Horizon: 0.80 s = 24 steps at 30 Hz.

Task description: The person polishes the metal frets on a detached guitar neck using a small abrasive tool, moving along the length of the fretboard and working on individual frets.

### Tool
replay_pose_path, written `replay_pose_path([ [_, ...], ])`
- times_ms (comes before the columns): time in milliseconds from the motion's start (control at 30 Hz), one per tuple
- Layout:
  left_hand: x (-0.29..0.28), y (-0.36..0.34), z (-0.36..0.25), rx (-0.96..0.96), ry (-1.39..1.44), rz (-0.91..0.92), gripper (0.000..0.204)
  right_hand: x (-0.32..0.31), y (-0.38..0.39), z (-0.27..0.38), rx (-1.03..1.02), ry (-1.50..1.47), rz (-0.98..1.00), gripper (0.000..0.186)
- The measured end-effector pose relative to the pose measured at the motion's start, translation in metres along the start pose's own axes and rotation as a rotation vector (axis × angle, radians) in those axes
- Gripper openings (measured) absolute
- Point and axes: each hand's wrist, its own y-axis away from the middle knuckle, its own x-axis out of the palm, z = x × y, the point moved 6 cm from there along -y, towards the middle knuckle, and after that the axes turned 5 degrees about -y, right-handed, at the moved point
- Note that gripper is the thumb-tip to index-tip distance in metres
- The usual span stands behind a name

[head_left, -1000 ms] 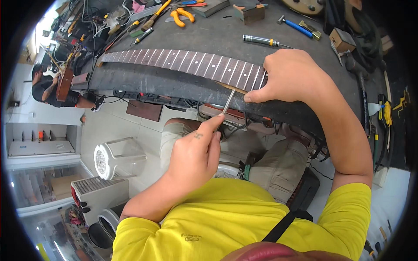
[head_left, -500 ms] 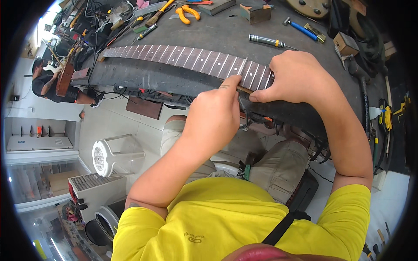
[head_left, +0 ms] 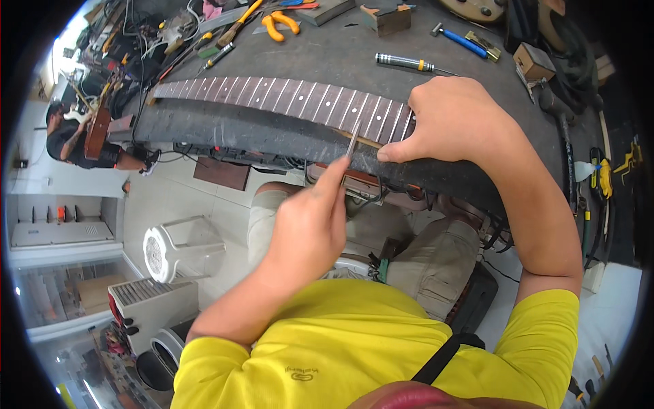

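A guitar neck [head_left: 276, 95] with a dark fretted fingerboard and pale dot inlays lies across the bench, fret side up. My right hand [head_left: 455, 121] is closed over its right end, thumb at the near edge and the other fingers hidden on the far side. Pinched in my left hand [head_left: 308, 221] is a slim metal file [head_left: 353, 140]. Its tip reaches over the near edge of the fingerboard, close to the frets beside my right thumb. The file's rear part is hidden in my fist.
On the dark bench [head_left: 327, 51] beyond the neck lie a screwdriver [head_left: 405, 63], orange-handled pliers [head_left: 279, 26], a blue-handled hammer [head_left: 465, 42] and a wooden block [head_left: 535, 63]. A white stool [head_left: 160, 252] stands on the floor at left. Another person [head_left: 71, 140] works at far left.
My left hand has drawn back toward me and left, tilting the file so more of it shows. My right hand keeps its hold on the neck. The whole view has shifted slightly.
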Motion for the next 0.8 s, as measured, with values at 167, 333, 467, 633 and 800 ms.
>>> replay_pose_path([
  [167,0.001,-0.027,0.005,0.036,0.020,-0.035,0.039,-0.002,0.000,0.009,0.004,0.018,0.025,0.080],
  [333,0.004,-0.025,0.003,-0.011,0.022,-0.025,0.034,0.004,0.000,0.002,-0.016,0.028,-0.016,0.080],
  [467,-0.013,0.030,0.012,-0.018,0.127,-0.060,0.037,0.001,-0.002,0.006,-0.004,0.023,0.004,0.080],
  [633,-0.019,0.025,0.007,-0.052,0.194,0.019,0.040,0.001,-0.001,0.006,-0.016,0.029,-0.002,0.082],
  [800,-0.009,0.002,-0.004,0.007,0.070,-0.032,0.041,-0.001,-0.001,0.002,-0.060,0.078,0.002,0.087],
])
